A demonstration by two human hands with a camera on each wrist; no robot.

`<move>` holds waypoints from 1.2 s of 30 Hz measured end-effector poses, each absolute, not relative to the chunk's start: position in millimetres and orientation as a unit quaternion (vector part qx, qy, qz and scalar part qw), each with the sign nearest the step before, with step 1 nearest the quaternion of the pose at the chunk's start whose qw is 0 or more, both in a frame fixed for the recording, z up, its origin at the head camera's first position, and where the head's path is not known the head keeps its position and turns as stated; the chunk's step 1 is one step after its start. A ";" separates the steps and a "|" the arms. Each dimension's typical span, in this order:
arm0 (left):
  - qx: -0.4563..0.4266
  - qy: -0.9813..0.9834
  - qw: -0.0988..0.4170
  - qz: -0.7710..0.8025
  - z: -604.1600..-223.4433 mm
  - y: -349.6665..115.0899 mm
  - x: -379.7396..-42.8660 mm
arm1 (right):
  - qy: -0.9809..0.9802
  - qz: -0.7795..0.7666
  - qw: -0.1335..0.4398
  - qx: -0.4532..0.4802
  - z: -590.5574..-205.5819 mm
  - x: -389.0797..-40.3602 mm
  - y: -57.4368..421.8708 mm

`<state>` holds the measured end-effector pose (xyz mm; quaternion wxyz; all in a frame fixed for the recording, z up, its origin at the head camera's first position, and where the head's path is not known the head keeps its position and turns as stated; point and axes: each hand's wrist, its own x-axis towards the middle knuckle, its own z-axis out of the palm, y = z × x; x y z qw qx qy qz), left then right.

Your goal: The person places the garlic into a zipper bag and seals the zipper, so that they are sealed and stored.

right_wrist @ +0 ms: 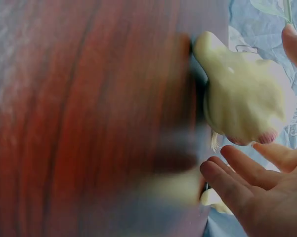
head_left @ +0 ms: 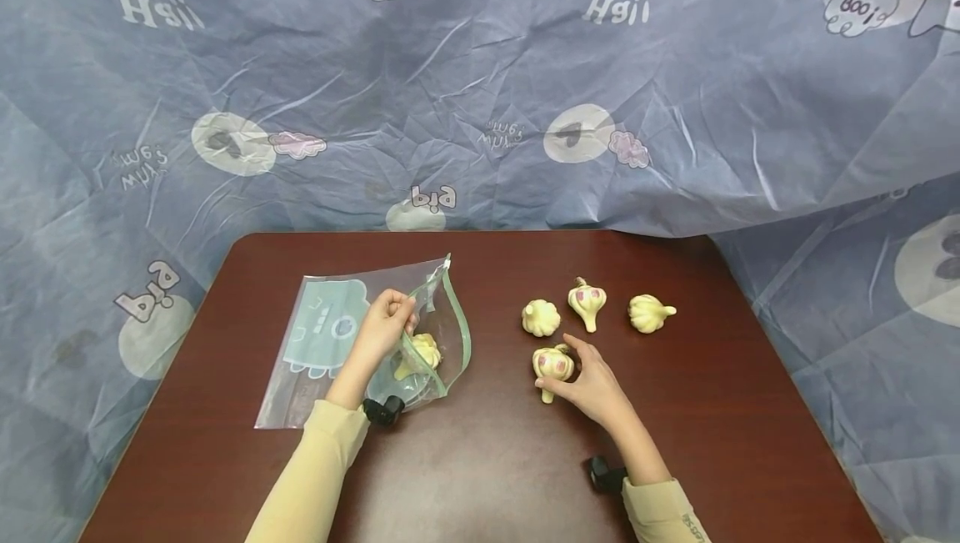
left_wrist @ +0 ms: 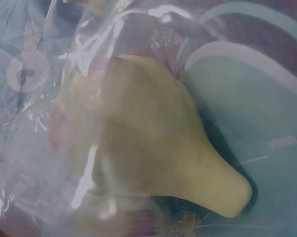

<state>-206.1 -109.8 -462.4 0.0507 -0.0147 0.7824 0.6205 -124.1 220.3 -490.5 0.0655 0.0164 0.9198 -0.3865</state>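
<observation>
My left hand pinches the upper rim of a clear zip bag with a green seal strip, its mouth facing right. Inside the bag lies a garlic bulb; in the left wrist view this garlic bulb shows through the plastic, and part of another pale shape with a purple patch shows below it. My right hand spreads thumb and fingers around a garlic bulb on the table. In the right wrist view, a gap separates the fingers from that bulb.
Behind the right hand lie three more garlic bulbs: one on the left, one in the middle and one on the right. The dark red table ends at a blue patterned cloth hanging behind.
</observation>
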 end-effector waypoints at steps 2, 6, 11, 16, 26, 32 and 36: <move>-0.010 0.785 0.050 0.617 -462.8 -109.4 -205.8 | 0.919 -0.388 0.067 0.018 -492.6 -124.3 219.4; -0.012 0.785 0.048 0.617 -462.6 -108.8 -205.6 | 0.917 -0.392 0.072 0.019 -494.9 -125.8 218.1; -0.016 0.785 0.047 0.618 -463.7 -109.0 -205.9 | 0.915 -0.396 0.073 0.022 -498.7 -128.5 216.1; -0.008 0.785 0.045 0.618 -465.7 -109.5 -207.5 | 0.917 -0.392 0.068 0.019 -502.1 -130.3 214.4; -0.010 0.782 0.038 0.622 -465.5 -109.6 -207.0 | 0.919 -0.390 0.049 0.013 -503.6 -131.0 209.9; -0.007 0.786 0.048 0.617 -465.9 -109.1 -206.6 | 0.920 -0.391 0.038 0.012 -504.9 -130.1 208.5; -0.008 0.783 0.053 0.619 -466.8 -109.3 -207.7 | 0.920 -0.390 0.029 0.013 -503.4 -130.3 207.9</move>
